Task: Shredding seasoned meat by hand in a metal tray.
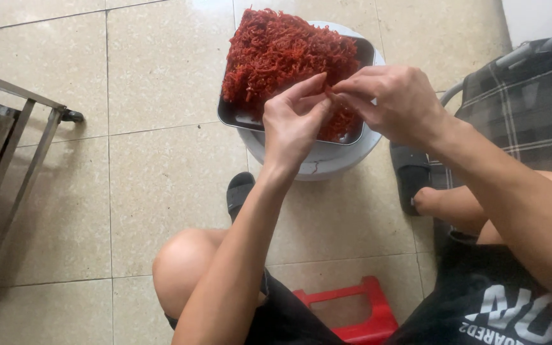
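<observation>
I see my left hand [295,121] and right hand [394,99] pinching one red strand [329,96] at twelve o'clock, over a metal tray [237,116] heaped with red shreds [282,51] on a white stool [327,163]

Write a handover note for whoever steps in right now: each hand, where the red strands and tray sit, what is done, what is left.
Left hand: raised over the tray, thumb and fingers pinching a small red strand.
Right hand: meets the left hand at the fingertips and pinches the same strand.
Metal tray: rests on a white round tub on the tiled floor, in front of the knees.
Red strands: heaped high in the tray, mostly toward its far left.
Done: one strand lifted out and held between both hands.
Left: the heap remains large; how much has been handled cannot be told.
</observation>
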